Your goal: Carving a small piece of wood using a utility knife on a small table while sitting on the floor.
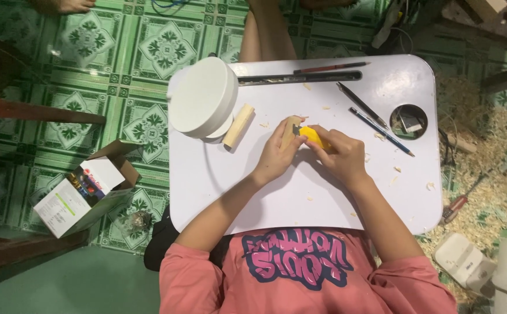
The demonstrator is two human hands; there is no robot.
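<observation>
Wood shavings [323,107] dot the table [300,192], so whittling looks underway: left hand [276,154] grips small wooden block [291,129], right hand [338,152] clenches yellow utility knife [314,137]; second block [238,125] lies untouched.

The table [300,197] has a smooth white plastic-looking top with a slight sheen. The block [290,131] in the left hand [276,154] is pale, raw, matt wood, as is the loose block [239,125]. The tool handle [314,137] in the right hand [338,154] is glossy yellow plastic. The round lamp head [203,96] is matt white. The floor [125,52] has glossy green patterned tiles. The box [82,195] is printed cardboard.
</observation>
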